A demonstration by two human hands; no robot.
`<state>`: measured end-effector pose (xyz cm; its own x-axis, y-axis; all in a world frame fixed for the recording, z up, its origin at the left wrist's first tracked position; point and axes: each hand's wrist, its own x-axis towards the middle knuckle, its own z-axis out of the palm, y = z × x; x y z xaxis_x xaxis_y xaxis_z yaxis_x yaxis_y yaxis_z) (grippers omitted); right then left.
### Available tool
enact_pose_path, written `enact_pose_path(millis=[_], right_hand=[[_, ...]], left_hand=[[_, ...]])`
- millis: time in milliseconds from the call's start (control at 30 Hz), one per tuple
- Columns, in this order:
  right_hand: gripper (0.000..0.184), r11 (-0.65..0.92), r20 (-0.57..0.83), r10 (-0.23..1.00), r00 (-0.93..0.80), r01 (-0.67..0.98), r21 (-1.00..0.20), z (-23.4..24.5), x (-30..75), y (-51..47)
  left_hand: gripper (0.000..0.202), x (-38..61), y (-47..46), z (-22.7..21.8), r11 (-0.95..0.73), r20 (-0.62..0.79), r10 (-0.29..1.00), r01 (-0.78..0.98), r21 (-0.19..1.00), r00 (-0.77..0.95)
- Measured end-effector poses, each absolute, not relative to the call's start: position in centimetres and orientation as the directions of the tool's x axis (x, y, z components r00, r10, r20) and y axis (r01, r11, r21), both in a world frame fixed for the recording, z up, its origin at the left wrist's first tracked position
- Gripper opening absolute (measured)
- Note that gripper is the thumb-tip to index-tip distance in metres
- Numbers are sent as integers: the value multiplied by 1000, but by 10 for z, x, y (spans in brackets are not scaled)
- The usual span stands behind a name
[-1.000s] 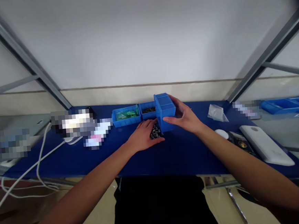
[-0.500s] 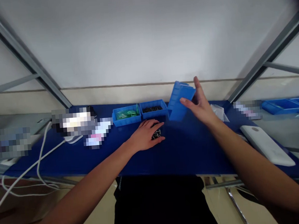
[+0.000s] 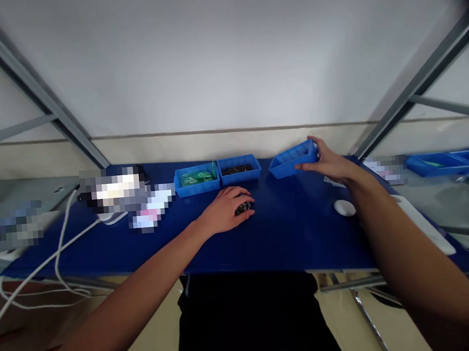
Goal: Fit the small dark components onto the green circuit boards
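My left hand (image 3: 228, 209) rests on the blue table (image 3: 232, 251), its fingers and thumb curled round a small pile of dark screws (image 3: 243, 207). Part of that pile is hidden under the fingers. In my right hand (image 3: 326, 163) is a blue plastic bin (image 3: 292, 161), gripped by its right end between thumb and fingers. The bin is tilted, its left end lower, close to the tabletop; whether it touches cannot be made out. Left of it stands a second blue bin (image 3: 240, 177) with long dark screws, then a third blue bin (image 3: 197, 190) with green-and-clear packets.
A white round object (image 3: 345, 208) lies by my right forearm. A long white device (image 3: 423, 223) sits at the right edge. At the left are a pixelated phone-like screen (image 3: 151, 209) and white cables (image 3: 67, 242). More blue bins (image 3: 428, 164) stand on the neighbouring table.
The blue bin in my right hand has swung from nearly upright to lying more level, open side up, and moved right. My left hand stays round the screws. The white round object has come into view.
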<state>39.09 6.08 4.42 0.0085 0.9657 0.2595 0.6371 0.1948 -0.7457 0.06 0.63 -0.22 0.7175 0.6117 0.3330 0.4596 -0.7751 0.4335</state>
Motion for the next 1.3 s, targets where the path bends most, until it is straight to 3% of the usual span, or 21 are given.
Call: enact_pose_path(millis=[67, 167, 333, 467, 600, 700, 800, 967, 1100, 1300], right_hand=[[124, 88, 143, 990, 20, 703, -706, 40, 398, 65], [129, 3, 64, 997, 42, 813, -582, 33, 408, 73], [103, 72, 20, 997, -73, 822, -564, 25, 409, 81], [103, 92, 27, 995, -91, 866, -491, 31, 403, 76], [86, 64, -20, 997, -76, 933, -353, 45, 396, 62], [84, 51, -34, 997, -64, 951, -305, 55, 390, 52], [87, 94, 38, 995, -87, 956, -277, 55, 382, 49], [71, 410, 469, 828, -308, 902, -132, 36, 347, 52], [56, 591, 470, 729, -498, 804, -66, 19, 301, 49], [41, 635, 449, 722, -527, 762, -127, 8, 266, 53]], left_hand=[[34, 1, 7, -2, -768, 338, 621, 463, 443, 707], [30, 2, 8, -3, -764, 346, 626, 462, 450, 699], [28, 1, 8, -2, -771, 346, 620, 464, 437, 704], [23, 2, 8, -2, -780, 340, 606, 453, 432, 720], [20, 2, 9, -5, -764, 351, 630, 473, 438, 692], [20, 1, 11, -8, -759, 358, 638, 478, 442, 681], [22, -1, 12, -11, -758, 376, 641, 477, 445, 669], [24, -1, 13, -11, -743, 375, 663, 503, 442, 648], [22, 0, 13, -9, -759, 386, 645, 495, 423, 659], [21, -1, 15, -9, -758, 394, 646, 486, 435, 654]])
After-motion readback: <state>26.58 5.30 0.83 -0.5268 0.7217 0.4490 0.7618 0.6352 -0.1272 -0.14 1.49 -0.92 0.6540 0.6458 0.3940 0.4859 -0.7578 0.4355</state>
